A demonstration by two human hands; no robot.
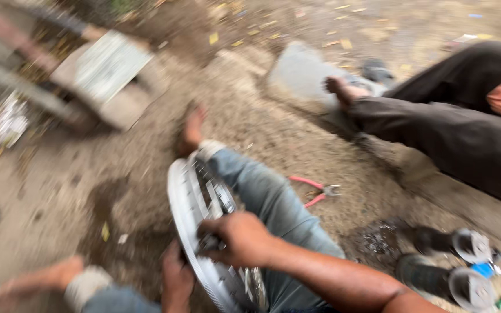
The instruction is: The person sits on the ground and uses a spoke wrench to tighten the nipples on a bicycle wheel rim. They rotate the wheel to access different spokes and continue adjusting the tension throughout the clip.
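Observation:
A silver spoked wheel rim (185, 210) stands upright between my legs, leaning against my right leg in blue jeans (273, 203). My right hand (240, 236) is closed over the spokes near the rim's middle. My left hand (176, 279) grips the rim's lower outer edge from the left side. The picture is blurred by motion, so the spokes and hub show only as streaks.
Red-handled pliers (315, 191) lie on the dirt right of my leg. Another person's legs in dark trousers (453, 133) stretch in from the right. Small round metal parts (469, 265) sit at lower right. A concrete block (108, 75) lies at upper left.

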